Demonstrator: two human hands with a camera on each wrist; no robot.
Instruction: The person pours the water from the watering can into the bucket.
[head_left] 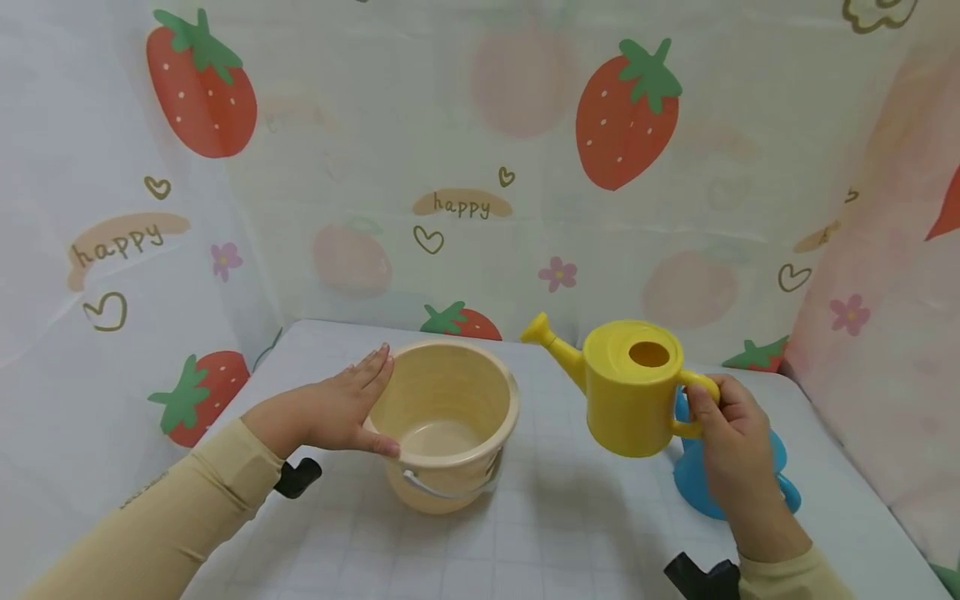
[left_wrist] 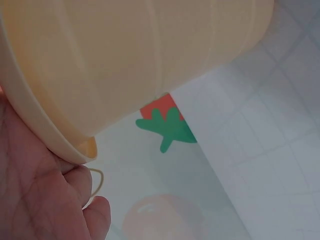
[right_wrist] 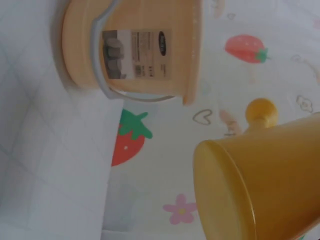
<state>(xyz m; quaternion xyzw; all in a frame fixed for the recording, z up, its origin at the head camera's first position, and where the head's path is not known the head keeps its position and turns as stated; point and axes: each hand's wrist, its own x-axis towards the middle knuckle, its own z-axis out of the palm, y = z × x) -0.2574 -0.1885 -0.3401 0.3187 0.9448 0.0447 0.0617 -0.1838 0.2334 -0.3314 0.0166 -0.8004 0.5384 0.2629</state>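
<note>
A cream plastic bucket (head_left: 450, 450) with a pale wire-like handle stands upright on the table. My left hand (head_left: 337, 412) rests on its left rim, fingers straight and thumb along the near edge; in the left wrist view the palm lies against the bucket's rim (left_wrist: 35, 100). My right hand (head_left: 738, 446) grips a yellow watering can (head_left: 630, 400) by its handle, holding it above the table to the right of the bucket. The can is roughly level, its spout pointing left toward the bucket. In the right wrist view the can (right_wrist: 270, 175) shows its base.
A blue toy-like object (head_left: 693, 479) with a handle stands on the table behind my right hand, partly hidden. The white table (head_left: 555, 533) meets a strawberry-printed cloth (head_left: 420, 108) at the back and sides. The bucket carries a printed label (right_wrist: 137, 54).
</note>
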